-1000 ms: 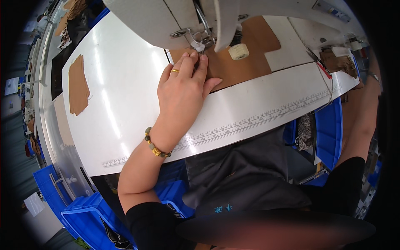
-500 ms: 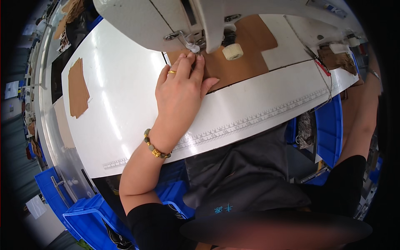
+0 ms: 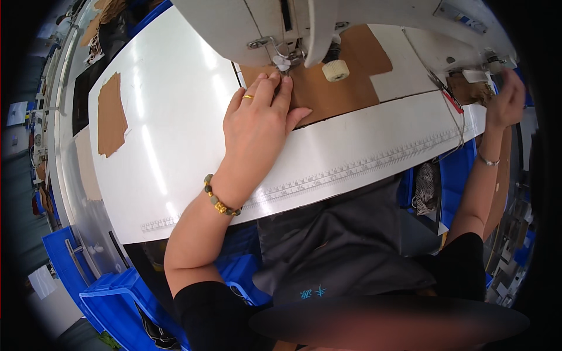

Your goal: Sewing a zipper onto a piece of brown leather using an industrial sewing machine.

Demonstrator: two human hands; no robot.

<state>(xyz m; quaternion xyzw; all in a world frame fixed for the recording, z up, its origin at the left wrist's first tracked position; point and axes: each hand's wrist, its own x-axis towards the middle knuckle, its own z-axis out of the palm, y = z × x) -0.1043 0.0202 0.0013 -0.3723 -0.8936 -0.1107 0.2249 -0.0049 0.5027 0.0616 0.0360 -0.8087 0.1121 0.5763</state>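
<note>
Under the sewing machine (image 3: 257, 35) lies a flat brown leather-like piece (image 3: 345, 96). My left hand (image 3: 257, 117) rests palm down on its left part, fingers stretched out and thumb apart, fingertips close to the presser foot (image 3: 285, 67). A ring and a beaded bracelet are on that hand and wrist. My right hand (image 3: 506, 102) is raised at the far right, beside the machine's right end. Its fingers point away from me, somewhat bent and loosely apart, and I see nothing held in them. Whether it touches the machine I cannot tell.
A stack of brown pieces (image 3: 111, 117) lies on the white table (image 3: 175, 146) at left. Red-handled scissors (image 3: 451, 100) lie at right by brown scraps (image 3: 468, 88). A ruler strip (image 3: 351, 171) runs along the front edge. Blue bins (image 3: 132, 292) stand below.
My right hand has come up and inward at the right edge, toward the machine's right end. My left hand stays on the brown piece; the whole view has shifted slightly.
</note>
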